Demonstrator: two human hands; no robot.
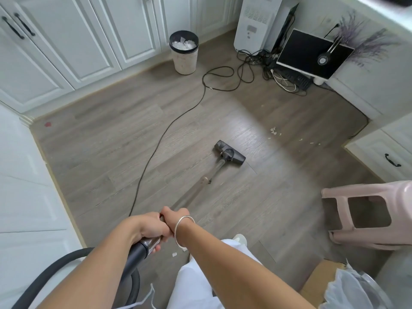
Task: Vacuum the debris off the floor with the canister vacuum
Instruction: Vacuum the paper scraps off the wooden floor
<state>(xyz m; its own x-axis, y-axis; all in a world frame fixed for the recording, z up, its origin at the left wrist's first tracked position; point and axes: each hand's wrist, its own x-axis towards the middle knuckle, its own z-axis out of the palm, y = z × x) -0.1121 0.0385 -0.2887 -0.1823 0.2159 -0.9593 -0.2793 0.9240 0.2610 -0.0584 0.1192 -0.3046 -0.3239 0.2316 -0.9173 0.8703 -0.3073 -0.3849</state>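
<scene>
Both hands grip the vacuum wand near its handle. My left hand (151,229) holds the lower end where the black hose (133,257) joins. My right hand (172,216), with a silver bracelet on the wrist, grips just above it. The wand (196,191) runs forward to the dark floor head (229,153), which lies flat on the grey wooden floor (107,148). Small pale debris scraps (273,131) lie to the right beyond the head, a few more (312,142) further right. Another scrap (174,254) lies near my feet.
A black power cord (156,148) snakes from near my hands to a cable tangle (252,61) at the back. A full waste bin (184,52), a white appliance (256,21) and a leaning monitor (312,53) stand behind. A pink stool (367,215) lies tipped at right. White cabinets (66,41) line the walls.
</scene>
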